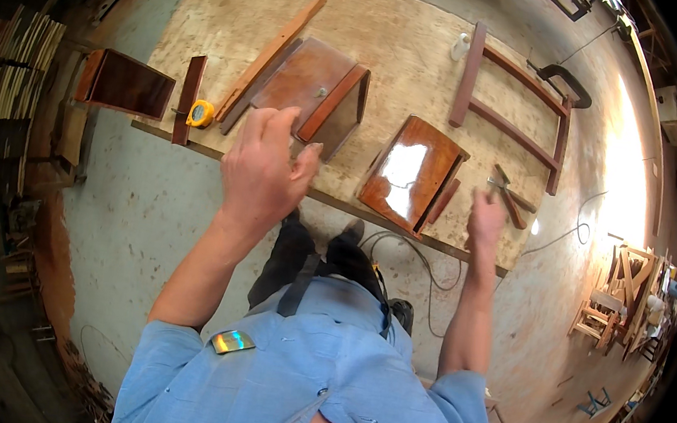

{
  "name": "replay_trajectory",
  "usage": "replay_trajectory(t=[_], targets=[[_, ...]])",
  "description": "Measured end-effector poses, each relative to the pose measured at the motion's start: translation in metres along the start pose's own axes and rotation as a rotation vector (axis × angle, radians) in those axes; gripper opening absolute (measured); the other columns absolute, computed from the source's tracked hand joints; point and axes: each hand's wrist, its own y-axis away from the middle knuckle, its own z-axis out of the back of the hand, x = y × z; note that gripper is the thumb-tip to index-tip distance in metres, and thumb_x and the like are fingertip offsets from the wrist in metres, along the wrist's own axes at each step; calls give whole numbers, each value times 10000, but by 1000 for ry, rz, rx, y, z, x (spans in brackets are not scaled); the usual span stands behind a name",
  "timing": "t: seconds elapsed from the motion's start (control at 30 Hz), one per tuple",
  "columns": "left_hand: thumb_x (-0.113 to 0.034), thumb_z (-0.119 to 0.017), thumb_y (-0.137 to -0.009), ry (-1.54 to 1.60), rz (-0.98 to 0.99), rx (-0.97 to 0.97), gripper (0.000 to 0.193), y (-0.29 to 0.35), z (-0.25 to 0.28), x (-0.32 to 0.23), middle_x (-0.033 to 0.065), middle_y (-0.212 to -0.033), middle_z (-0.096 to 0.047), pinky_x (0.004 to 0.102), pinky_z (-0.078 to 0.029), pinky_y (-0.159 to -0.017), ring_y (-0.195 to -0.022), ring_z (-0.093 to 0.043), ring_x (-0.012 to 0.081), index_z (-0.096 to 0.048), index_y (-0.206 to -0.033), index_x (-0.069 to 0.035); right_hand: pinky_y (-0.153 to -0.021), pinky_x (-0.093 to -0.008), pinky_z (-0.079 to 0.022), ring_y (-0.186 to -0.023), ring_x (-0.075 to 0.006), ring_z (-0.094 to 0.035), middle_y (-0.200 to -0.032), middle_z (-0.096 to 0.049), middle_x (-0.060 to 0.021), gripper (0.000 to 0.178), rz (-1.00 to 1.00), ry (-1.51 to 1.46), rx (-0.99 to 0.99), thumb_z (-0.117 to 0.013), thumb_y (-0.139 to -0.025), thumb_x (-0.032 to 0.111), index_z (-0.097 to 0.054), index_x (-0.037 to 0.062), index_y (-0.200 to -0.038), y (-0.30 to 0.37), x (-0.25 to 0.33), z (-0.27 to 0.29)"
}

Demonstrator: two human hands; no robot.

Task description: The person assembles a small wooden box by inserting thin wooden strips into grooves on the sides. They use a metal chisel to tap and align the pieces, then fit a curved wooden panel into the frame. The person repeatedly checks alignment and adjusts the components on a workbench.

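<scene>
Thumb and fingers of the left hand (264, 165) stood moderately apart, nothing visible between them, over the near side of a brown wooden box (308, 74) on the plywood tabletop (412, 40); contact could not be told. The right hand (485, 220) was curled just beside a brown-handled tool (513, 207), right of a glossy wooden box (431, 172), its grip too small to tell.

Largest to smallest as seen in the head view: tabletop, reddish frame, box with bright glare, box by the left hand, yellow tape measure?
1. Tabletop
2. Reddish frame, by outline
3. Box with bright glare; box by the left hand: too alike to rank, hand covers part
4. Yellow tape measure
</scene>
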Motion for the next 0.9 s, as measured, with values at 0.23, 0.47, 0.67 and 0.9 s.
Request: replay_trajectory(t=[0.23, 0.47, 0.67, 0.9], targets=[[-95, -772, -754, 29, -165, -36, 451, -3, 16, 47, 152, -1226, -621, 431, -472, -983, -1140, -573, 343, -656, -1184, -20, -395, -191, -294, -461, -6, -424, -629, -544, 50, 122, 31, -676, 310, -660, -975, 150, -713, 41, -965, 94, 193, 64], [-98, -773, -770, 186, -345, 86, 427, -23, 6, 86, 148, -1358, -602, 455, -457, -1044, -1289, -520, 377, -696, -1188, -59, -646, -282, -495, -720, -143, -613, -810, -650, -95, 218, 393, -364, 287, -672, -934, 111, -689, -55, -1074, 184, 267, -6], [-56, -746, -776, 328, -504, 120, 352, -37, 0, 109, 132, -1286, -655, 434, -490, -1016, -1230, -580, 354, -722, -1127, -52, -775, -418, -522, -896, -384, -650, -993, -642, -250, 310, 435, -56, 50, -656, -928, 144, -650, -61, -1161, 193, 283, -82], [-23, -725, -767, 389, -599, 81, 340, -44, -4, 123, 127, -1231, -674, 411, -527, -971, -1176, -612, 342, -727, -1105, -63, -809, -460, -519, -952, -417, -649, -1023, -662, -251, 294, 351, 136, -202, -614, -949, 170, -656, -44, -1146, 185, 271, -134]])
